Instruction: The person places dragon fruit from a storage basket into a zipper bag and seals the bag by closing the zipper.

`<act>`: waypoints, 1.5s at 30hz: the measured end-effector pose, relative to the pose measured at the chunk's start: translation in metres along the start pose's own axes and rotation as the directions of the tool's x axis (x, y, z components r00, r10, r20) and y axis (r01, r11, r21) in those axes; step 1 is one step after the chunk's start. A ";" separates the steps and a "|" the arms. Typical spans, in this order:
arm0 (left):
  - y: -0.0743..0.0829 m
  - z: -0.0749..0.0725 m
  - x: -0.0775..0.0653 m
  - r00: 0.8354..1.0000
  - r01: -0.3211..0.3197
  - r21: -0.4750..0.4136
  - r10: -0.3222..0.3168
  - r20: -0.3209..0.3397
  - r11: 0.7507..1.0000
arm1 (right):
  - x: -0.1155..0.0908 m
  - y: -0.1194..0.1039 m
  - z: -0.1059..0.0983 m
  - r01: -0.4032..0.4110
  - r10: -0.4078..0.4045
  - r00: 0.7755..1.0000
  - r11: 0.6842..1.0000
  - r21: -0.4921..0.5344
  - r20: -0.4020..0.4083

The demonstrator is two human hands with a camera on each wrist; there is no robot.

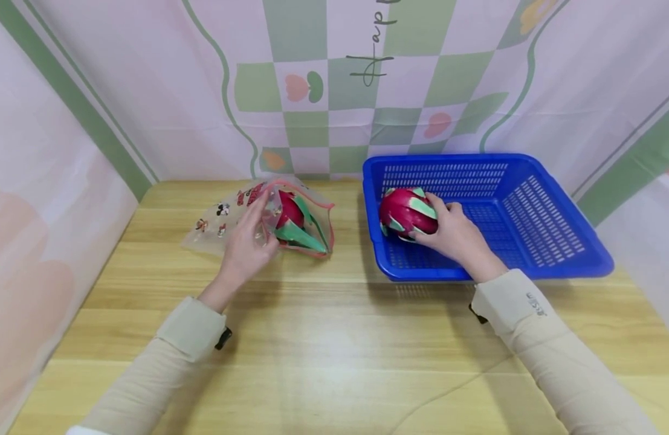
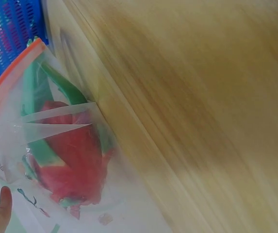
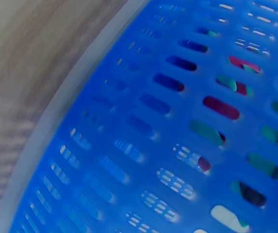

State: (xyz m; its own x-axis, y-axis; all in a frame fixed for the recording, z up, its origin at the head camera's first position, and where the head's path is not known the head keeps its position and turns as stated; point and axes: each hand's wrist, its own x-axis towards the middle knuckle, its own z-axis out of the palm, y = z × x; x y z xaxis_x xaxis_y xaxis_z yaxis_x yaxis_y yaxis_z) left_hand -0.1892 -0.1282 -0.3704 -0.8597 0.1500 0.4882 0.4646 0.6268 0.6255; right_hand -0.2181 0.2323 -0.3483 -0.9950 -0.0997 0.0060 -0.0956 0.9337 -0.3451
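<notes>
A clear zip bag with cartoon prints and a pink-edged mouth lies on the table at left. Inside it, a red dragon fruit with long green leaves shows at the mouth and through the film. My left hand pinches the film beside the mouth, its other fingers stretched out. In the left wrist view only fingertips show, next to the bag. My right hand grips a second dragon fruit at the left end of the blue basket. In the right wrist view the basket's slotted wall hides that hand.
The basket stands at the table's back right, its floor and walls slotted. A printed cloth hangs behind the wooden table, with more cloth at both sides. A thin cable shows near the front, by the right sleeve.
</notes>
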 end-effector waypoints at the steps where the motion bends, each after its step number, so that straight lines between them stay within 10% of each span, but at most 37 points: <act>1: 0.000 0.000 0.000 1.000 0.001 -0.002 -0.001 -0.001 1.000 | 0.001 0.000 0.000 0.003 -0.003 1.000 1.000 -0.003 0.000; 18: 0.003 -0.003 0.005 0.999 -0.038 -0.003 0.038 -0.034 0.999 | 0.002 -0.008 -0.001 0.042 -0.042 0.998 0.999 -0.008 -0.050; 30: 0.013 -0.002 0.013 0.999 0.046 -0.007 -0.046 -0.015 0.999 | -0.003 -0.006 0.000 0.059 -0.070 0.987 0.995 -0.080 -0.146; 45: 0.023 -0.004 0.030 0.998 -0.048 -0.087 0.045 -0.038 0.995 | -0.007 -0.003 -0.007 -0.051 0.094 0.964 0.983 0.176 -0.247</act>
State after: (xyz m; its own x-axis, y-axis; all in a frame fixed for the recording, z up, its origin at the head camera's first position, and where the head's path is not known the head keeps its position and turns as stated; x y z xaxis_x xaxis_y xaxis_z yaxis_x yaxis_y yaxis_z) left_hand -0.2030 -0.1120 -0.3391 -0.8293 0.1492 0.5385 0.5221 0.5502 0.6517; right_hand -0.2110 0.2327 -0.3405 -0.9757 0.0768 0.2052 -0.0382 0.8626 -0.5044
